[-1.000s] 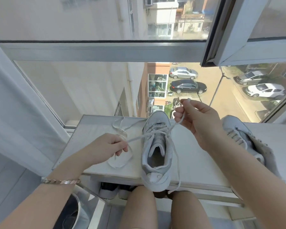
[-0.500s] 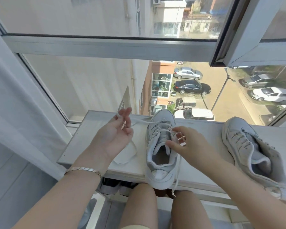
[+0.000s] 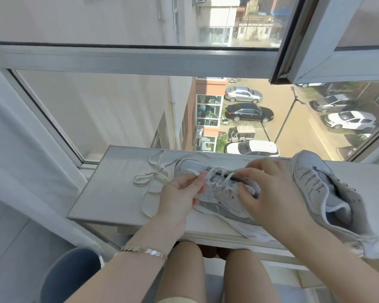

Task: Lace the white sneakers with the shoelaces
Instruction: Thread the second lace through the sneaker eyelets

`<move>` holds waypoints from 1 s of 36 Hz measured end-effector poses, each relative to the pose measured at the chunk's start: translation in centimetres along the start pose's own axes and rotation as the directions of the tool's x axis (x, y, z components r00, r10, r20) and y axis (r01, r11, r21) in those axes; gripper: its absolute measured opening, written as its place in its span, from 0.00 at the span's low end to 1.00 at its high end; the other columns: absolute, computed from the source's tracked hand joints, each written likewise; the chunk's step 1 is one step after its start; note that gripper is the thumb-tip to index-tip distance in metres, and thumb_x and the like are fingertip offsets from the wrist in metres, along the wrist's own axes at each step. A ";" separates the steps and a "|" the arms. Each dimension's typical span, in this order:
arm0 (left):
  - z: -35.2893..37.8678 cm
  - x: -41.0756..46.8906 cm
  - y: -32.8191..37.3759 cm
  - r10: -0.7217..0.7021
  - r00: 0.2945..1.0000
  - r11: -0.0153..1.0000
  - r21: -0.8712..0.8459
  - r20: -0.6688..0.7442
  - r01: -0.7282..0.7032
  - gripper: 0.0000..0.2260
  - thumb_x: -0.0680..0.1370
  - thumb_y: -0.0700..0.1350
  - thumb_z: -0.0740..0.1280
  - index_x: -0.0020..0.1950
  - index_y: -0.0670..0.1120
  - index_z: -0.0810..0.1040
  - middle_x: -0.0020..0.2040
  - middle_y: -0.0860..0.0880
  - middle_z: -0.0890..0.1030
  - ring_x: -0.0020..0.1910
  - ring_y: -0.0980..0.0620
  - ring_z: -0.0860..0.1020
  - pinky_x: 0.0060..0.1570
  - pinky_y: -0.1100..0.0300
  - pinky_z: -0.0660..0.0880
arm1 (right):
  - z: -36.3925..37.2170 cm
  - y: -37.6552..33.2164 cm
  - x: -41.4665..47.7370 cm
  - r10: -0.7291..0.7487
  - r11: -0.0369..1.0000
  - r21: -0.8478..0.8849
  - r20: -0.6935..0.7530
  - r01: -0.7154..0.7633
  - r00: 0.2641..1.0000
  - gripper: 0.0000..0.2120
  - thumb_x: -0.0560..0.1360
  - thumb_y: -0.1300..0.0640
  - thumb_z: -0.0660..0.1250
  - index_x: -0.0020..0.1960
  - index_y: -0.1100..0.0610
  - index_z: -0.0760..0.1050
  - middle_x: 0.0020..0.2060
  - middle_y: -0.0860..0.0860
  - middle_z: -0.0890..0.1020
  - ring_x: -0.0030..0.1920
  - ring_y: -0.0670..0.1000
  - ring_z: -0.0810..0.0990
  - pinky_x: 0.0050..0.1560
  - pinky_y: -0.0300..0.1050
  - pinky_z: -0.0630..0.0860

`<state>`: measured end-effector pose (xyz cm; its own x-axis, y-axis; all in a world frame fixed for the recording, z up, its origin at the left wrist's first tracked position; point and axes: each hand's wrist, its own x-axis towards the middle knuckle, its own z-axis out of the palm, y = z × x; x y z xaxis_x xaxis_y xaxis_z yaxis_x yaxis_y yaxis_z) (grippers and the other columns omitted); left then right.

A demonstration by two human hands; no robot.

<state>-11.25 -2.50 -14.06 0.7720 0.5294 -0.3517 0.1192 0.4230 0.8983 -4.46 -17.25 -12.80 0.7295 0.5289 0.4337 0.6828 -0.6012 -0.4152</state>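
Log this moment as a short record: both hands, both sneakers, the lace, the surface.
left hand: grip pinches the shoelace beside the eyelets
right hand: grip curled over the middle sneaker near its opening
middle sneaker: tipped on its side, partly laced, toe toward the left
right sneaker: lies on the ledge, no hand on it
shoelace: loose length looped on the ledge, left of the middle sneaker
ledge: white, under the window

A partly laced white sneaker (image 3: 219,194) lies tipped sideways on the ledge (image 3: 109,193), its shoelace (image 3: 149,177) looping loosely leftward. The second sneaker (image 3: 315,184) stands upright to its right.
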 end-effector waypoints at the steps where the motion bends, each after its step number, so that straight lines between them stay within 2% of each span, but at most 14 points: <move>1: 0.1 -0.1 0.0 0.013 1.000 1.000 0.006 0.003 -0.013 0.06 0.75 0.38 0.68 0.40 0.47 0.81 0.31 0.53 0.80 0.32 0.59 0.76 0.29 0.69 0.69 | -0.1 -0.2 -0.1 0.003 0.999 0.037 0.045 -0.004 0.999 0.06 0.70 0.62 0.69 0.46 0.57 0.82 0.42 0.49 0.78 0.47 0.49 0.68 0.48 0.34 0.63; 3: 0.2 -0.2 -0.2 0.048 0.999 0.999 0.025 0.018 -0.049 0.06 0.75 0.36 0.68 0.40 0.46 0.80 0.30 0.52 0.80 0.31 0.60 0.77 0.28 0.69 0.69 | 0.2 -0.2 -0.3 0.003 0.993 0.116 0.171 -0.024 0.985 0.07 0.72 0.60 0.70 0.49 0.56 0.82 0.39 0.43 0.74 0.45 0.46 0.68 0.46 0.29 0.62; 4: 0.2 -0.2 -0.4 0.076 0.997 0.996 0.053 0.031 -0.078 0.07 0.74 0.35 0.68 0.40 0.45 0.80 0.29 0.52 0.80 0.31 0.59 0.77 0.28 0.69 0.70 | 0.4 -0.2 -0.4 -0.018 0.992 0.124 0.179 -0.004 0.984 0.07 0.72 0.60 0.71 0.49 0.56 0.82 0.38 0.41 0.72 0.43 0.44 0.66 0.46 0.26 0.62; 6: 0.2 -0.4 -0.8 0.122 0.991 0.985 0.118 0.057 -0.128 0.07 0.74 0.34 0.69 0.40 0.45 0.80 0.28 0.52 0.80 0.31 0.59 0.77 0.29 0.68 0.71 | 0.6 0.1 -0.7 -0.065 0.994 0.092 0.138 0.052 0.988 0.06 0.69 0.60 0.73 0.46 0.56 0.83 0.36 0.42 0.73 0.41 0.41 0.61 0.49 0.21 0.61; 11: 0.1 -0.5 -1.5 0.148 0.985 0.966 0.201 0.090 -0.164 0.08 0.74 0.33 0.69 0.40 0.45 0.80 0.29 0.54 0.81 0.32 0.62 0.80 0.31 0.70 0.73 | 1.2 0.5 -1.1 -0.080 0.994 0.086 0.085 0.073 0.993 0.09 0.65 0.62 0.75 0.45 0.56 0.83 0.37 0.49 0.80 0.43 0.45 0.67 0.47 0.31 0.62; 15: 0.2 -0.4 -2.1 0.160 0.981 0.956 0.230 0.108 -0.181 0.08 0.74 0.34 0.68 0.41 0.46 0.80 0.31 0.54 0.82 0.33 0.61 0.81 0.31 0.70 0.73 | 1.6 0.8 -1.3 -0.062 0.991 0.119 0.059 0.054 0.996 0.08 0.67 0.60 0.73 0.46 0.55 0.83 0.39 0.47 0.81 0.45 0.45 0.70 0.42 0.30 0.65; 18: 0.4 -0.2 -2.5 0.190 0.976 0.941 0.264 0.102 -0.211 0.09 0.75 0.35 0.68 0.40 0.48 0.79 0.32 0.54 0.81 0.33 0.62 0.80 0.31 0.70 0.72 | 1.7 0.9 -1.4 -0.064 0.991 0.118 0.046 0.059 0.997 0.09 0.67 0.57 0.70 0.46 0.54 0.83 0.38 0.45 0.81 0.45 0.43 0.70 0.44 0.28 0.65; 22: 0.9 -0.2 -2.7 0.250 0.961 0.921 0.278 0.114 -0.273 0.08 0.75 0.36 0.69 0.39 0.48 0.78 0.31 0.55 0.78 0.30 0.64 0.76 0.31 0.73 0.68 | 1.5 1.1 -1.3 -0.026 0.986 0.168 0.080 0.013 0.996 0.10 0.68 0.61 0.72 0.48 0.54 0.83 0.37 0.43 0.79 0.43 0.42 0.69 0.48 0.23 0.64; 26: 0.9 -0.1 -3.1 0.283 0.951 0.903 0.298 0.125 -0.308 0.08 0.75 0.36 0.69 0.40 0.48 0.79 0.32 0.54 0.78 0.31 0.64 0.75 0.34 0.73 0.69 | 1.1 0.8 -1.0 0.019 0.977 0.209 0.143 -0.049 0.990 0.09 0.69 0.63 0.73 0.46 0.52 0.83 0.36 0.38 0.75 0.41 0.43 0.69 0.43 0.27 0.67; 29: 0.6 -0.1 -3.1 0.300 0.940 0.878 0.339 0.161 -0.338 0.09 0.74 0.37 0.70 0.40 0.51 0.80 0.37 0.54 0.81 0.35 0.63 0.77 0.39 0.72 0.72 | 0.9 0.7 -0.8 0.045 0.968 0.235 0.172 -0.085 0.984 0.08 0.70 0.62 0.72 0.46 0.51 0.83 0.37 0.43 0.79 0.42 0.44 0.71 0.42 0.30 0.68; 32: 0.3 0.0 -2.9 0.374 0.902 0.762 0.483 0.216 -0.431 0.09 0.74 0.39 0.71 0.40 0.54 0.80 0.40 0.57 0.80 0.37 0.66 0.77 0.39 0.74 0.70 | 0.9 0.6 -0.7 0.064 0.962 0.250 0.192 -0.112 0.979 0.08 0.70 0.61 0.72 0.45 0.50 0.83 0.38 0.44 0.80 0.43 0.45 0.72 0.43 0.32 0.70; 36: 0.2 0.4 -3.0 0.490 0.822 0.531 0.649 0.290 -0.545 0.04 0.74 0.39 0.70 0.46 0.46 0.83 0.41 0.55 0.79 0.36 0.66 0.75 0.40 0.77 0.67 | 0.7 0.6 -0.5 0.085 0.954 0.266 0.214 -0.142 0.973 0.07 0.70 0.60 0.72 0.45 0.49 0.82 0.38 0.41 0.79 0.43 0.45 0.74 0.44 0.38 0.72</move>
<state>-11.20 -3.67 -16.81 0.8739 0.4296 0.2274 0.0478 -0.5415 0.8393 -4.41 -17.42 -13.86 0.7768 0.5918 0.2153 0.5584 -0.4891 -0.6701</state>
